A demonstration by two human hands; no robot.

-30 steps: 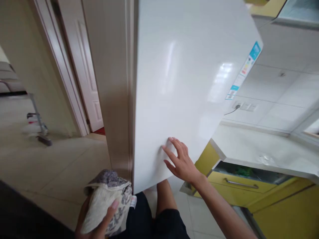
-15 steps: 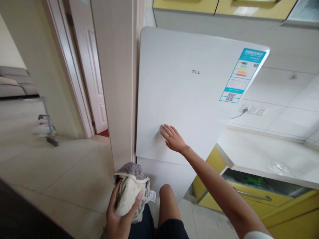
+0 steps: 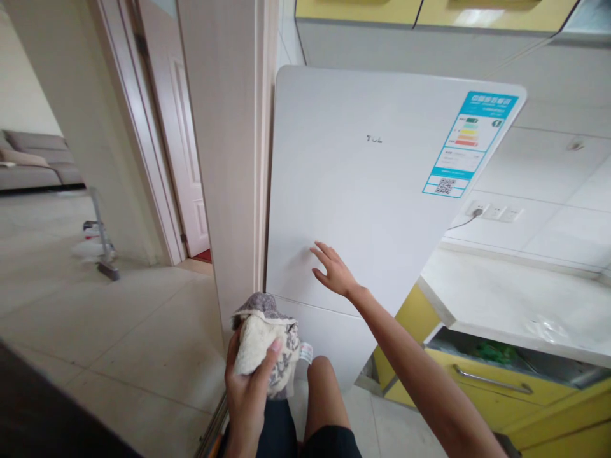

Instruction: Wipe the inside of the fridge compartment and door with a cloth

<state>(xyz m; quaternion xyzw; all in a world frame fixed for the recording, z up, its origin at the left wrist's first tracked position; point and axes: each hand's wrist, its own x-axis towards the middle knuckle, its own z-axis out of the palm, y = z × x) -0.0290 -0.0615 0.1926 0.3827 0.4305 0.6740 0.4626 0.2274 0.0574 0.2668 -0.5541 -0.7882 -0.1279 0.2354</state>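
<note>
A white fridge door [image 3: 363,210] with a blue energy label [image 3: 470,143] fills the middle of the head view. My right hand [image 3: 334,272] is stretched out with fingers spread, its fingertips at or just off the lower part of that door. My left hand [image 3: 248,394] is closed round a bunched cloth [image 3: 265,340], cream inside with a grey patterned outside and a small tag. The cloth is held low, in front of the fridge's lower door [image 3: 324,340] and above my knee [image 3: 322,381].
A wooden door frame [image 3: 224,159] stands left of the fridge, with tiled floor [image 3: 95,331], a white door and a sofa beyond. To the right is a white counter [image 3: 515,299] over a part-open yellow drawer [image 3: 491,369], with wall sockets [image 3: 494,211] above.
The view has pulled back and risen, so the whole upper door and label now show. My right hand stays on the lower door area. The cloth in my left hand has shifted right and up.
</note>
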